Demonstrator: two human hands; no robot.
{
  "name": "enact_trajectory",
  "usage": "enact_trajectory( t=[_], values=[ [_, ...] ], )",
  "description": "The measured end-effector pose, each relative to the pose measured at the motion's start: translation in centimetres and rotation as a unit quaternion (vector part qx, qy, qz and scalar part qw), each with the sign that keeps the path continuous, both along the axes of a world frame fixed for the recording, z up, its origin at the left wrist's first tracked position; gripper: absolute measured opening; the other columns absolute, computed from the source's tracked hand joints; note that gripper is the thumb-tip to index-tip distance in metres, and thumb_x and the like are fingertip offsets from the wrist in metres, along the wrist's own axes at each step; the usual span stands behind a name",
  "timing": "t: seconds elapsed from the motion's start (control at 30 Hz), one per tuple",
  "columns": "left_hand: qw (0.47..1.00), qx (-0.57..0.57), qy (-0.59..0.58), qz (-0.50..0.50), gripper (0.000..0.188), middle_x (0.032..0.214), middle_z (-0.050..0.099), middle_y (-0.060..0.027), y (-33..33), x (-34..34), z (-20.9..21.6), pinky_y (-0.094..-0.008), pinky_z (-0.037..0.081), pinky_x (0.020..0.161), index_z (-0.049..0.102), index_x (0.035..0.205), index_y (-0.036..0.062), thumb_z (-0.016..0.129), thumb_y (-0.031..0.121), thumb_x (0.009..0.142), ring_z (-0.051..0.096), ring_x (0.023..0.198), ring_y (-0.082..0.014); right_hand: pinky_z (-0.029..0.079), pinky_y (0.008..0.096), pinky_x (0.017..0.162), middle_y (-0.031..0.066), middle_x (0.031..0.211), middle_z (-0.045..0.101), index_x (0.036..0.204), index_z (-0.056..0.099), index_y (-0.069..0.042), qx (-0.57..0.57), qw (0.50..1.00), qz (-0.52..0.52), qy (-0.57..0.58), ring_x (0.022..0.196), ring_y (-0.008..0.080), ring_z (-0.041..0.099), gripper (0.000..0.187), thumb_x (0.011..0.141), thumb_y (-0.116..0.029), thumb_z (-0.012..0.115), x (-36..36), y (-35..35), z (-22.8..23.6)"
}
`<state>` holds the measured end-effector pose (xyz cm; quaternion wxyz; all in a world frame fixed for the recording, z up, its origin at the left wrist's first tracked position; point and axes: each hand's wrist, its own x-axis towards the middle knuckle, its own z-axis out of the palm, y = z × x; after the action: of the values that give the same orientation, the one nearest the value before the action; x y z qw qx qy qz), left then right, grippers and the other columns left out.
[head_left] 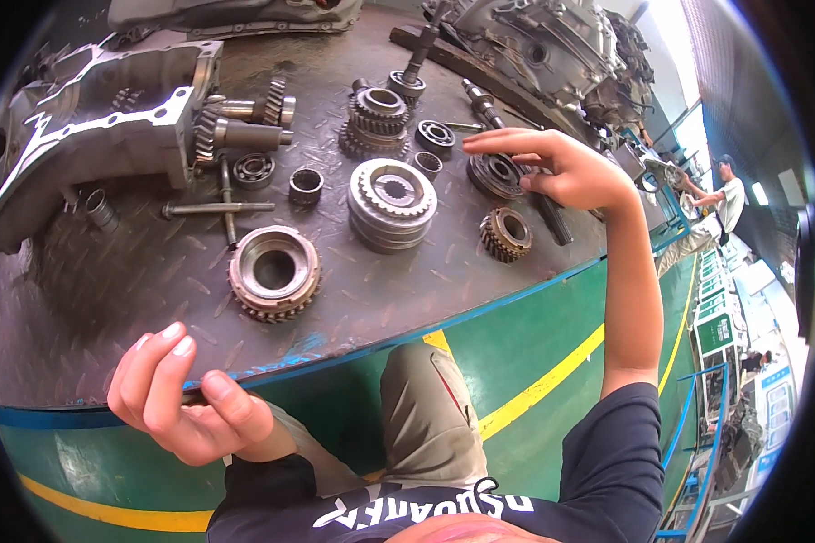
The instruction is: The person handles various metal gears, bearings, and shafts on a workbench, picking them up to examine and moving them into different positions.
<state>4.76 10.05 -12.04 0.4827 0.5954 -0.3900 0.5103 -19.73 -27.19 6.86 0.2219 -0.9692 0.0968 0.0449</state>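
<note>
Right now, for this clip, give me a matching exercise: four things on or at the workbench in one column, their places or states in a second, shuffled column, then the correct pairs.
Things
1. right hand
2. left hand
3. large ring gear
4. gearbox housing

Places or states
A. lies flat near the front of the checker-plate bench, hollow centre facing up
B. half curled and empty, by the bench's front edge
C. sits at the bench's far left, gear shafts sticking out of it
D. reaches over the bench, fingers on a dark round gear

Pairs: 1-D, 2-B, 3-A, 4-C
</note>
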Motion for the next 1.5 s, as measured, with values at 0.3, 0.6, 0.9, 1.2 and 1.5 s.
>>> enact_trajectory(
  t=[0.3, 0.6, 0.9, 1.2, 1.5],
  values=[
    [0.999, 0.034, -0.014, -0.013, 0.024, 0.106, 0.080, -0.0106, 1.2, 0.2, 0.8, -0.0398, 0.058, 0.092, 0.074, 0.114, 0.0057, 0.067, 0.024, 0.102, 0.069, 0.103, -0.0306, 0.057, 0.0447, 0.113, 0.0285, 0.151, 0.071, 0.167, 0.062, -0.011, -0.232, 0.955, -0.152, 0.104, 0.134, 0.0355, 0.074, 0.076, 0.099, -0.034, 0.089, 2.7, 4.5, 0.2],
    [0.998, 0.045, -0.020, -0.034, 0.022, 0.103, 0.079, -0.0156, 1.3, 0.1, 0.7, -0.0446, 0.060, 0.091, 0.073, 0.110, 0.0007, 0.063, 0.016, 0.097, 0.069, 0.099, -0.0322, 0.057, 0.0416, 0.114, 0.0150, 0.143, 0.075, 0.149, 0.075, -0.006, -0.161, 0.962, -0.108, -0.193, 0.132, 0.0299, 0.073, 0.044, 0.105, -0.008, 0.074, 4.0, 6.2, 0.4],
    [0.999, 0.027, -0.024, -0.035, 0.022, 0.101, 0.079, -0.0147, 0.5, 0.1, 0.4, -0.0441, 0.060, 0.090, 0.073, 0.109, 0.0014, 0.062, 0.015, 0.097, 0.070, 0.097, -0.0317, 0.057, 0.0479, 0.110, 0.0174, 0.139, 0.073, 0.145, 0.077, -0.008, -0.267, 0.934, 0.052, -0.231, 0.126, 0.0404, 0.071, 0.051, 0.097, -0.017, 0.089, 5.6, 13.0, -2.2],
    [0.999, 0.013, -0.039, -0.013, 0.023, 0.100, 0.077, -0.0228, 0.4, 0.6, 0.5, -0.0407, 0.058, 0.087, 0.072, 0.105, -0.0069, 0.061, 0.011, 0.096, 0.070, 0.094, -0.0317, 0.030, 0.0368, 0.051, 0.0011, 0.070, 0.041, 0.068, 0.053, -0.014, -0.149, 0.844, 0.233, -0.460, 0.054, 0.0209, 0.037, 0.024, 0.062, -0.005, 0.074, 6.2, 23.3, -6.5],
    [0.999, -0.001, -0.032, -0.042, 0.023, 0.100, 0.076, -0.0234, -0.4, 0.3, 0.3, -0.0411, 0.059, 0.087, 0.073, 0.105, -0.0072, 0.061, 0.011, 0.097, 0.070, 0.093, -0.0314, 0.029, 0.0362, 0.049, 0.0049, 0.068, 0.037, 0.069, 0.058, -0.007, -0.201, 0.862, 0.258, -0.387, 0.052, 0.0222, 0.035, 0.019, 0.052, -0.004, 0.065, 3.2, 21.5, -6.0]
  ],
)
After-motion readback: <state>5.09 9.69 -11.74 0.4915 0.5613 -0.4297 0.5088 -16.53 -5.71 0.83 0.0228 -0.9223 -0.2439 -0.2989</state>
